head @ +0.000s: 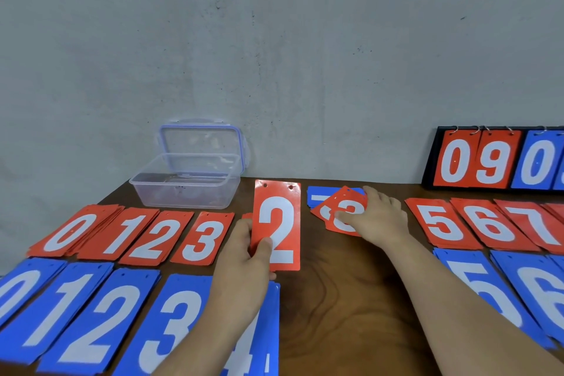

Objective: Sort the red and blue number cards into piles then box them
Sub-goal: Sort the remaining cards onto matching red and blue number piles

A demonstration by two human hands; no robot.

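1. My left hand (244, 256) grips the red 2 card (277, 223), thumb on its face, above the desk (335, 299).
2. My right hand (378, 217) rests on a tilted red card (341, 201) atop blue cards (314, 196); I cannot tell whether its fingers grip.

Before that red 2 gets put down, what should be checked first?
1. Left hand grip on the red 2: ok, thumb pinches its lower part.
2. Red 2 pile uncovered: ok.
3. Right hand on the loose pile: ok, it rests on the top card.
4. Top card's number readable: cannot tell, fingers cover it.
5. Box open: ok, lid leans behind it.
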